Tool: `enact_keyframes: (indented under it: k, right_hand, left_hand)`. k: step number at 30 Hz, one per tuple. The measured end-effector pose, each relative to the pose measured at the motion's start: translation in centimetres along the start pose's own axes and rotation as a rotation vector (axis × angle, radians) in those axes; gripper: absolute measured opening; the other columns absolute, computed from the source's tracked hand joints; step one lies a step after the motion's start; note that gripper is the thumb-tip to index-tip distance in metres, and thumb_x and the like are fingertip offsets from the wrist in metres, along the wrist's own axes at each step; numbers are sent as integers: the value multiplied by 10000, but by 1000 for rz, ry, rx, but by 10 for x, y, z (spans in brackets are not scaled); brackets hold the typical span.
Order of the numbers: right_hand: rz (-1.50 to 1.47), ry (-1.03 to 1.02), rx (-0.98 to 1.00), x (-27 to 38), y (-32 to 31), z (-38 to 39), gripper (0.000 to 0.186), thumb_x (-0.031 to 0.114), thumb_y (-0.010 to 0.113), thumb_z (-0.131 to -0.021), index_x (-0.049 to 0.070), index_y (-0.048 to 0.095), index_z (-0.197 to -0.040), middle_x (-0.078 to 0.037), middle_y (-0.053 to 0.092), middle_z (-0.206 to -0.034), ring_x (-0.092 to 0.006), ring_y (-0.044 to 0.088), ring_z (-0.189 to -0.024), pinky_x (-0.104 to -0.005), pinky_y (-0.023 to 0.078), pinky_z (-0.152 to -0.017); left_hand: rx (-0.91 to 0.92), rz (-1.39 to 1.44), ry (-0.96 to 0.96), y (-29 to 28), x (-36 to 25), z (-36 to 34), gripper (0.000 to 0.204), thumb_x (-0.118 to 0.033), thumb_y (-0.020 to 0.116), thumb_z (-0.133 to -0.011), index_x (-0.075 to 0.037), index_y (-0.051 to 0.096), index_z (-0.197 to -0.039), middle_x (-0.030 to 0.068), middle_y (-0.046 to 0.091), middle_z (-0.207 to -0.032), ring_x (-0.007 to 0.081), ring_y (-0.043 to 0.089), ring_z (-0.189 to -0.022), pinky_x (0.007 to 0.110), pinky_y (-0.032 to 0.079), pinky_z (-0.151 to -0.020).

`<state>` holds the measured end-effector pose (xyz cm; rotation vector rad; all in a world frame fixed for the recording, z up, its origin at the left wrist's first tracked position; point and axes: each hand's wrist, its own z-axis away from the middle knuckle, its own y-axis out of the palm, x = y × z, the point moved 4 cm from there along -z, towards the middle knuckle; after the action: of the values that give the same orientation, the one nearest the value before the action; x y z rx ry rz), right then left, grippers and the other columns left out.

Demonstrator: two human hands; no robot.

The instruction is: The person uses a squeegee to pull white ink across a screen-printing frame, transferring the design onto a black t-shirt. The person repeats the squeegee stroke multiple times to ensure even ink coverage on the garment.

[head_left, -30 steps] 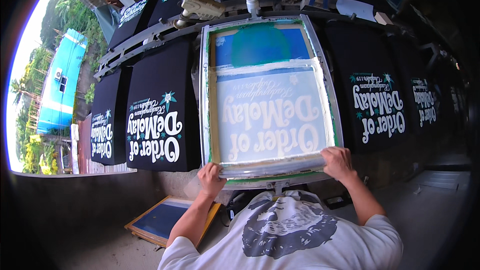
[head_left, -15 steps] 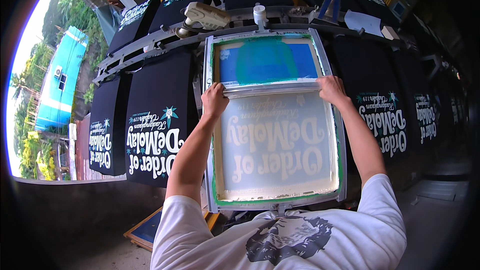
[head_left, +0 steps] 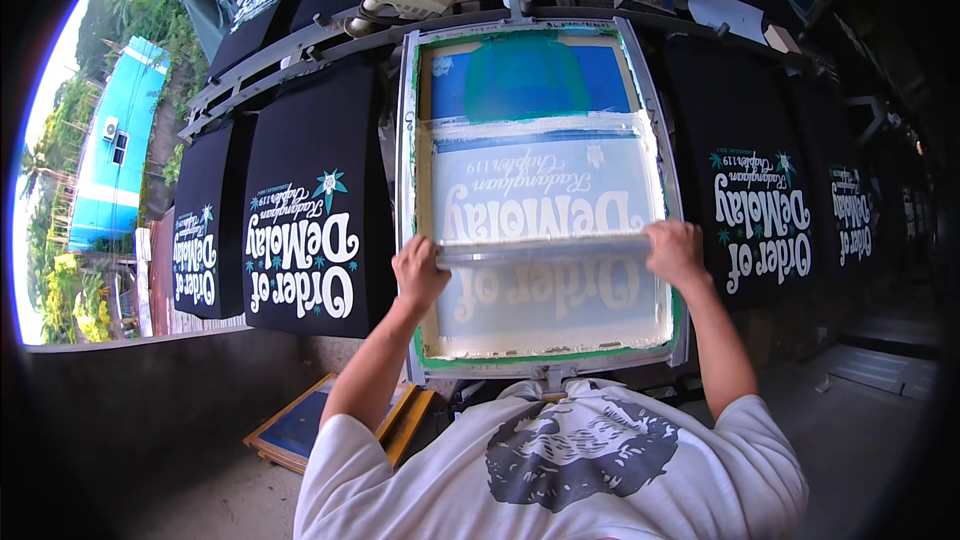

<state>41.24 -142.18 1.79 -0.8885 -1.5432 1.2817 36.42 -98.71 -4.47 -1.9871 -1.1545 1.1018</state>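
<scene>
Far left of the frame there's a row of printed black shirts point(head_left: 300, 210) on their boards, nothing I'm touching. My left hand point(head_left: 418, 275) is wrapped around the left end of the squeegee point(head_left: 545, 250), fingers curled tight over the top edge, thumb underneath as far as I can tell. The squeegee sits flat across the middle of the screen point(head_left: 545, 195), dead centre of the frame, with white ink smeared above and below it. It feels like a stiff, light bar with a rubbery blade, and the ink makes it slick, so I'd say grab it out at both ends and press evenly. My right hand point(head_left: 675, 252) clamps the right end the same way. More shirts hang at right.
</scene>
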Motion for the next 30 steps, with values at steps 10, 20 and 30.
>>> enact_keyframes:
  k: [10,20,30]
  right_hand:
    - [-40,-147,-297,53,12,179,251,-13,677,-695,37,708,-939,-87,725,-950,-282,709,-874,-420,577,-800]
    - [-112,-155,-187,49,-8,157,228,-53,651,-655,17,697,-867,-139,737,-888,-343,713,-828,-425,562,-778]
    - [-103,-194,-335,55,-4,197,249,-63,643,-666,16,697,-896,-129,742,-939,-337,713,-898,-428,561,-845]
  left_hand:
    - [8,134,53,-64,-63,164,387,-35,751,-505,-64,626,-870,81,671,-917,307,669,-800,404,543,-663]
    - [101,80,-8,-71,-62,138,361,-1,719,-530,-59,606,-869,96,621,-884,336,631,-826,442,520,-702]
    - [67,104,38,-78,-81,171,403,52,680,-554,-56,601,-933,124,635,-996,352,639,-913,447,536,-765]
